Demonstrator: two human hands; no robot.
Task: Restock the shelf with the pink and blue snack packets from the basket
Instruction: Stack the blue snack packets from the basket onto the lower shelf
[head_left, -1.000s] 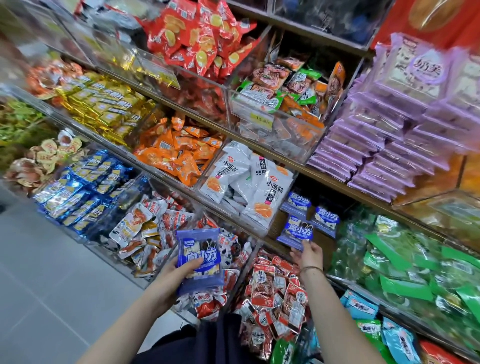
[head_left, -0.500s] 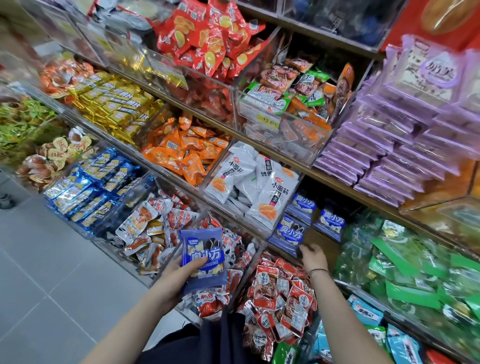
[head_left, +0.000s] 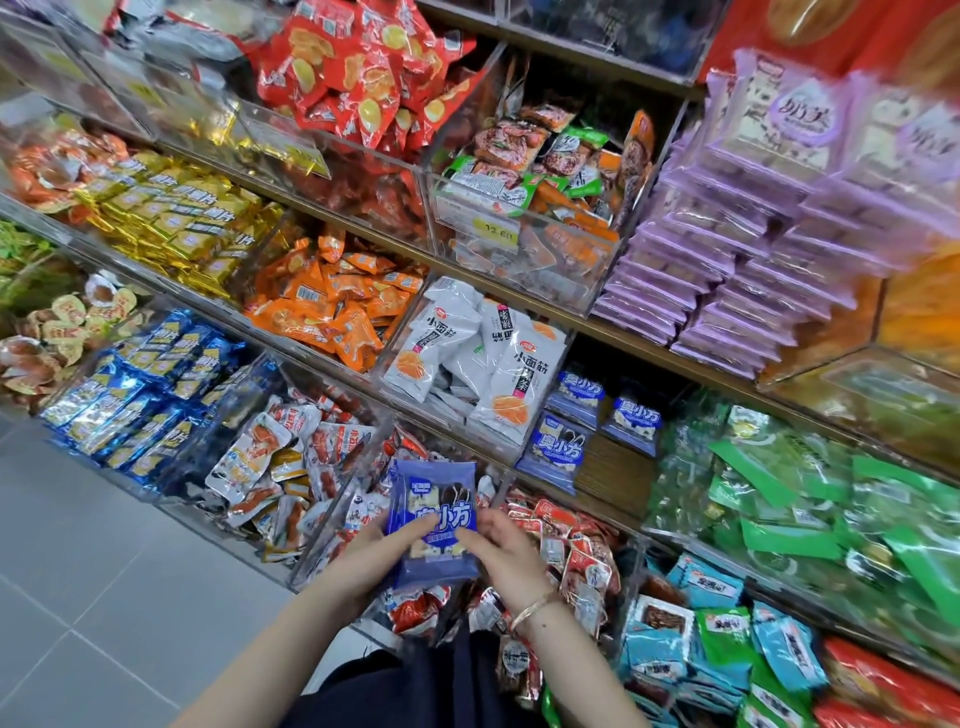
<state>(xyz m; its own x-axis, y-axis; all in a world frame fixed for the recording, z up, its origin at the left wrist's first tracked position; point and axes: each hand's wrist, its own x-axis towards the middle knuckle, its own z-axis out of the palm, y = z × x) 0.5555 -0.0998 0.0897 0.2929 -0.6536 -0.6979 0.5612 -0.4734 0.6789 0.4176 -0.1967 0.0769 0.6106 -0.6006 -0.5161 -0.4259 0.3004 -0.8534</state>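
Broadly, the shelf (head_left: 618, 340) fills the view, its partly stocked slot (head_left: 615, 470) right of centre holding three blue packets (head_left: 556, 447). Nearer, another blue snack packet (head_left: 434, 525) sits between both hands, left hand (head_left: 376, 553) and right hand (head_left: 506, 553) each in a closed grip on it. Placing looks underway; next, carrying it far-right into that slot. Half a second ago only the left held it, while the right rested at the slot.
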